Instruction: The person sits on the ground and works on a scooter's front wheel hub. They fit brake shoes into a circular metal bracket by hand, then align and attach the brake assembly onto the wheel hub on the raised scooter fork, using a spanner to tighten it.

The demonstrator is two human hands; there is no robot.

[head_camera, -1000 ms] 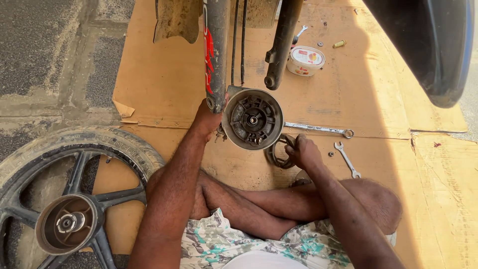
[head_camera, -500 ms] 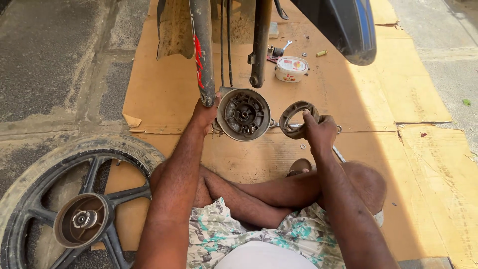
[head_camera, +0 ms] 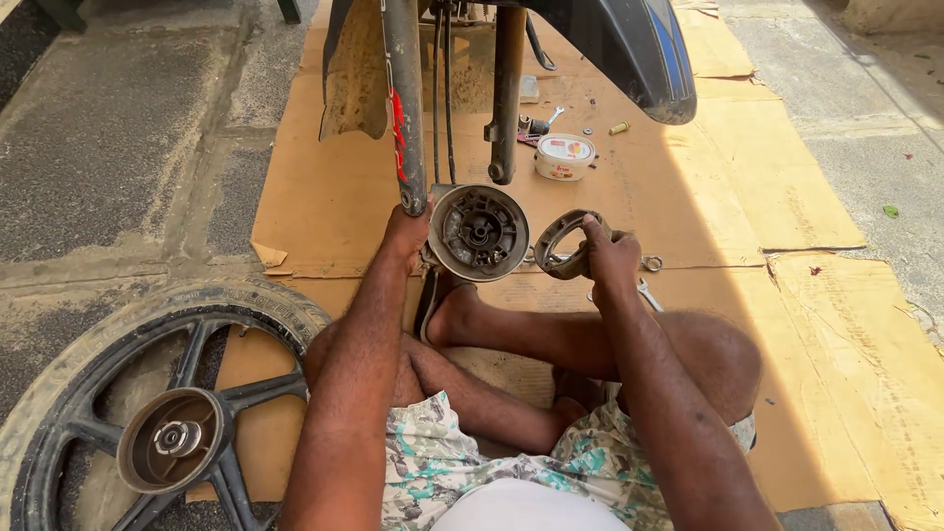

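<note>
The brake shoes [head_camera: 562, 243] are gripped in the closed right hand [head_camera: 610, 258], just right of the brake plate [head_camera: 479, 232], which is steadied by the closed left hand [head_camera: 408, 236].

Black spoked wheel [head_camera: 138, 413] lay on the ground far left of the grip, small round tin [head_camera: 564, 156] sat beyond it on cardboard [head_camera: 767, 197], blue mudguard [head_camera: 639, 49] hung above.
</note>
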